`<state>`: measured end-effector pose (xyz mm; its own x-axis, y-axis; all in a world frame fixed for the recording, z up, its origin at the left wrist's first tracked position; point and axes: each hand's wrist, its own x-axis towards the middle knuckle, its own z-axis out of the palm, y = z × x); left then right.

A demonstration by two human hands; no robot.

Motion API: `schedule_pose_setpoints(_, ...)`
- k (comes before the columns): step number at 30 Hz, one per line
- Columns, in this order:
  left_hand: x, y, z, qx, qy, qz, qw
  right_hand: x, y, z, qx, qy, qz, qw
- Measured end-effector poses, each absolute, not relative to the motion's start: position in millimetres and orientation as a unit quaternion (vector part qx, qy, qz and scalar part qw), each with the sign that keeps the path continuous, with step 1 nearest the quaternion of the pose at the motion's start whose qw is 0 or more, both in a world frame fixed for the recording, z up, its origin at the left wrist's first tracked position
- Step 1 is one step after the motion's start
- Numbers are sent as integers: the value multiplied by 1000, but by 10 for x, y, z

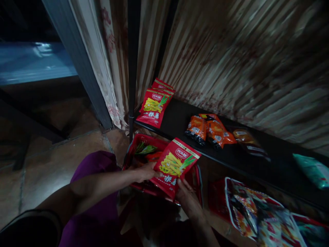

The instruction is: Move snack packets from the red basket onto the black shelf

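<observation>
A red snack bag (177,163) with yellow sticks and a green onion printed on it is held between my two hands. My left hand (149,172) grips its left edge, the thumb lying over the front. On the lower right edge my right hand (186,192) has its thumb on the front; its other fingers are behind the bag. Beneath the bag is a red plastic basket (125,159) with more packets in it, partly covered by my hands. Matching red snack bags (153,108) lean together at the left end of the black shelf (174,116).
Orange snack packets (208,129), a brown packet (248,140) and a teal packet (313,169) lie along the shelf. A second basket (227,195) heaped with packets stands at the lower right. A black post (132,68) rises at the shelf's left end, before a striped curtain (218,61).
</observation>
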<state>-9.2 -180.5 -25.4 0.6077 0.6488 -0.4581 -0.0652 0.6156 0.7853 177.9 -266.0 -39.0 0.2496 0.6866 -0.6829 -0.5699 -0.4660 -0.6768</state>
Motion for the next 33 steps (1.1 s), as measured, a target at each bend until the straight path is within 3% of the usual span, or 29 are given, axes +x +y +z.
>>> schedule_pose_setpoints(7, -153, -1602, -129, 446, 369, 281, 766, 1539, -2440, -209, -585, -73, 569, 574)
schedule_pose_setpoints(17, -317, -821, 493, 530, 491, 485, 492, 1200, -1305, 391, -525, -192, 559, 613)
schedule_pose_setpoints(21, -392, -511, 607, 538, 486, 540, 427, 1089, -855, 512, -509, -227, 554, 619)
schedule_pose_setpoints(33, -514, -98, 277, 617, 528, 511, 282, 888, -116, 249, -536, -299, 509, 604)
